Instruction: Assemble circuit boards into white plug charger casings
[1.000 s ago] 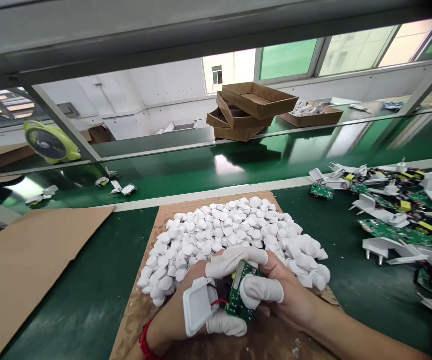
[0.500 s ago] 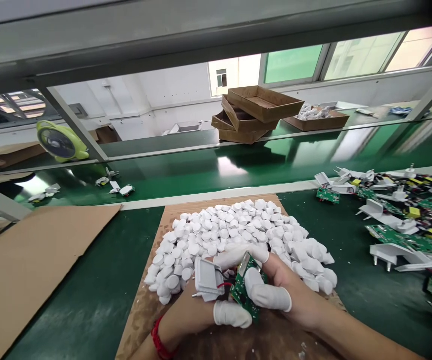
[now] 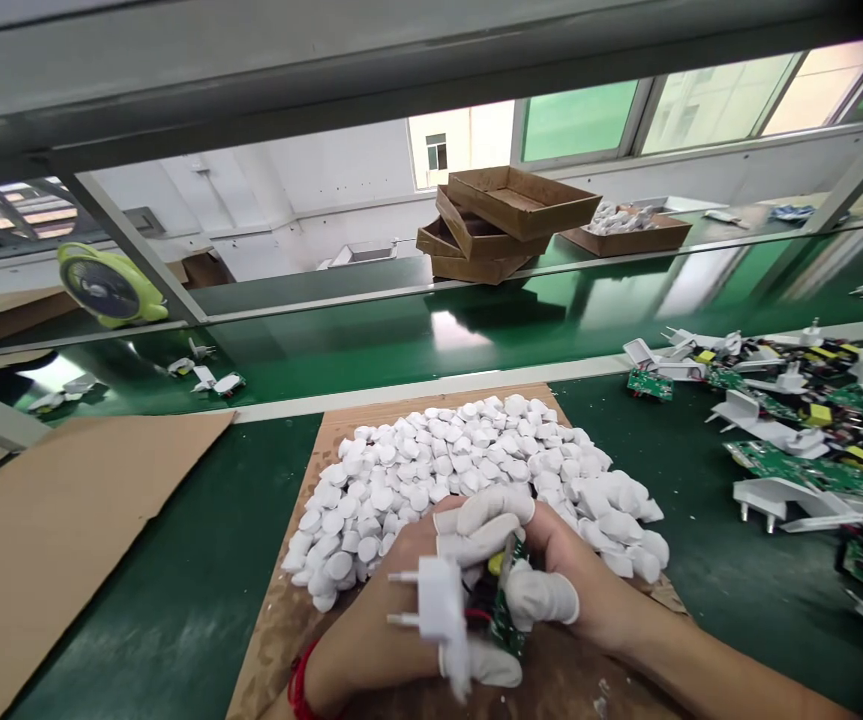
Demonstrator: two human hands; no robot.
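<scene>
Both my hands are closed on one small assembly low in the view. My left hand (image 3: 390, 625) grips a white plug cover (image 3: 442, 610) with two metal pins pointing left. My right hand (image 3: 566, 590) pinches the green circuit board (image 3: 507, 600), joined to the cover by a red wire. White finger cots cover several fingertips. Just beyond the hands lies a heap of white round foam pads (image 3: 476, 470) on a brown cardboard sheet (image 3: 341, 425).
To the right lies a pile of green boards and white plug covers (image 3: 791, 430). A large cardboard sheet (image 3: 56, 510) lies at left. Behind runs a green conveyor belt (image 3: 416, 340) with loose parts (image 3: 206, 378), stacked cardboard trays (image 3: 498, 220) and a yellow fan (image 3: 105, 285) beyond.
The plug cover has been turned in my left hand, so its pins now point left instead of its flat face showing. The board has tipped edge-on between my right fingers.
</scene>
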